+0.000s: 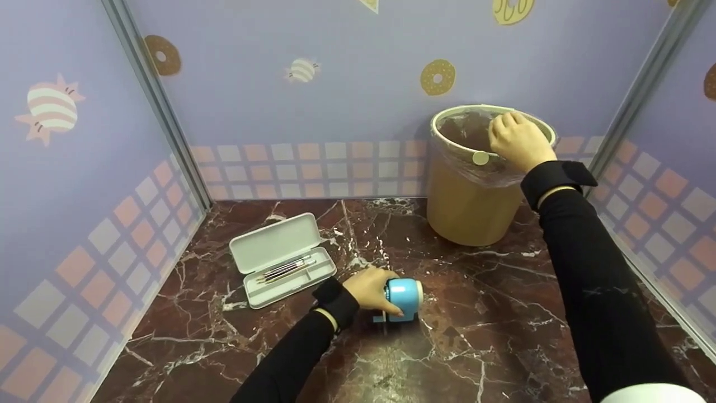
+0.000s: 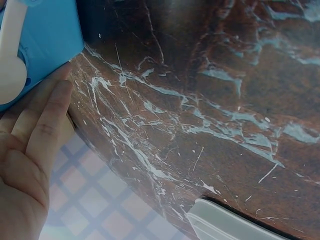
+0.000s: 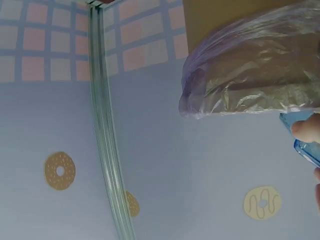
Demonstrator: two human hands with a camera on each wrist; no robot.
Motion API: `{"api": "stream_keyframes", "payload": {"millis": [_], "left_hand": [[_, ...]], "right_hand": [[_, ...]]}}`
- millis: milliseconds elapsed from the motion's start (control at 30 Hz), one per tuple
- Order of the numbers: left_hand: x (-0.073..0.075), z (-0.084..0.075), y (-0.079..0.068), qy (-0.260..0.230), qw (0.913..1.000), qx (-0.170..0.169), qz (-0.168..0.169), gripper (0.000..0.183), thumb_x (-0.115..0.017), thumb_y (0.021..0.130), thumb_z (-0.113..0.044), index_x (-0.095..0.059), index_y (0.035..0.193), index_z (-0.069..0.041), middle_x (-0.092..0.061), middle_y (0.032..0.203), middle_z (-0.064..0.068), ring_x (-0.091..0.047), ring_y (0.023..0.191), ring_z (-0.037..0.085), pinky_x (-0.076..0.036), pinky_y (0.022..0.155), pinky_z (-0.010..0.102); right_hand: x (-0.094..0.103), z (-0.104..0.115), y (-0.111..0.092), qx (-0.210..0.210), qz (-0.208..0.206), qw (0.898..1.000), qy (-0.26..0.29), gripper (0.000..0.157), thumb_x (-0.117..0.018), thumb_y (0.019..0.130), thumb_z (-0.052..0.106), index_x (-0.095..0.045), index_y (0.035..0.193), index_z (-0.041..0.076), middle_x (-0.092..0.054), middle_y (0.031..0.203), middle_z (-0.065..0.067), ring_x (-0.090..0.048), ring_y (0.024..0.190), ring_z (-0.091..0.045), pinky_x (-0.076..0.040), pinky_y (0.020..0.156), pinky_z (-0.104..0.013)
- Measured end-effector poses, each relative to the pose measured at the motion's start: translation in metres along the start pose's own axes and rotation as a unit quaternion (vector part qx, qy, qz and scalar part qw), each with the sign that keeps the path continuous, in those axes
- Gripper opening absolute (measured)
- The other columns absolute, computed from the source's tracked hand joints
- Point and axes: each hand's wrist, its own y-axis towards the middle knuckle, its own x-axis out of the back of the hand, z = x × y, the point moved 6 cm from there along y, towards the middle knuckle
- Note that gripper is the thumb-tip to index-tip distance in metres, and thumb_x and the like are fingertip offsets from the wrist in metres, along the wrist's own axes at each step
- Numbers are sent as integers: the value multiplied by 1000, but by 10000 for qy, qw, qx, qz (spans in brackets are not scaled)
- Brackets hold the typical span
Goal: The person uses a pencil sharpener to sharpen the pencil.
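A blue crank pencil sharpener [image 1: 407,294] lies on the dark marbled table. My left hand [image 1: 370,288] holds it from the left side, thumb toward the near side. The left wrist view shows its white crank [image 2: 11,55] and the fingers [image 2: 47,117] along the blue body. My right hand [image 1: 517,137] is raised over the rim of the bin [image 1: 470,207], which has a clear plastic liner [image 3: 250,75]. In the right wrist view that hand pinches a see-through blue plastic shavings drawer [image 3: 306,150], cut off by the frame's edge; the head view hides it.
Left of the sharpener lies an open grey pencil case [image 1: 274,240] with several pencils [image 1: 282,270] inside. The bin stands near the patterned back wall [image 1: 358,101]. Side walls [image 1: 61,196] close in the table on both sides. A white rounded thing [image 1: 646,393] shows at the bottom right.
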Motion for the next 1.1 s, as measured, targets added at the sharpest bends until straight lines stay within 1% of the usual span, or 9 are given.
{"api": "stream_keyframes", "payload": {"millis": [100,200,300,433,600,700,900,1000,1100], "left_hand": [[0,-1,0,-22,10000,41,30,62,-95,65,-40,-74,115,-9,-79,98,5,-64,76,8,-50,71,19],[0,-3,0,-11,10000,20,31,62,-94,65,-40,-73,115,-8,-79,98,5,-64,76,8,-50,71,19],[1,-4,0,-8,10000,-26,27,62,-94,66,-40,-73,115,-8,-79,99,6,-65,77,9,-51,71,19],[0,-3,-1,-23,10000,14,38,62,-94,66,-40,-73,115,-8,-79,98,5,-64,76,8,-50,71,19],[0,-1,-1,-61,10000,5,31,61,-95,66,-39,-73,114,-8,-79,96,5,-62,74,7,-50,70,19],[0,-2,-1,-61,10000,-24,27,61,-95,65,-39,-73,113,-8,-79,96,5,-62,74,7,-50,70,19],[-1,-3,-1,-45,10000,10,56,61,-94,66,-39,-73,114,-8,-79,97,5,-62,74,7,-50,70,18],[0,-3,-2,-17,10000,-17,22,61,-94,66,-39,-73,114,-8,-79,97,5,-65,76,9,-51,71,19],[1,-3,-2,49,10000,-52,-11,61,-94,66,-40,-73,115,-8,-79,98,5,-67,78,11,-52,72,20]], "right_hand": [[-1,5,-2,304,-82,9994,-117,30,-41,93,-7,-68,98,-15,-70,90,-24,-67,83,-36,-58,85,-42],[-3,7,-3,498,-51,9986,-167,29,-42,92,-6,-69,98,-14,-69,94,-24,-66,87,-36,-57,87,-41],[-4,8,-5,544,-18,9984,-172,28,-44,91,-5,-69,99,-14,-70,98,-25,-67,91,-37,-57,90,-42],[-4,8,-6,632,-16,9978,-174,28,-45,91,-4,-69,100,-15,-70,101,-26,-67,95,-38,-57,91,-43],[-3,10,-8,811,-18,9967,-94,27,-47,88,-4,-68,99,-15,-69,101,-25,-67,96,-37,-57,91,-42],[-4,10,-9,826,-82,9965,-25,23,-51,86,-4,-67,97,-16,-68,99,-25,-66,94,-37,-56,90,-42],[-1,11,-10,849,-244,9961,-51,25,-48,86,-5,-68,98,-16,-68,98,-24,-66,93,-35,-57,89,-41],[-2,9,-10,688,-201,9974,-89,26,-47,88,-6,-68,99,-15,-69,99,-25,-67,95,-36,-58,90,-42],[-1,6,-10,370,-100,9992,-126,28,-44,92,-6,-68,104,-14,-70,102,-26,-68,98,-38,-58,91,-43]]}}
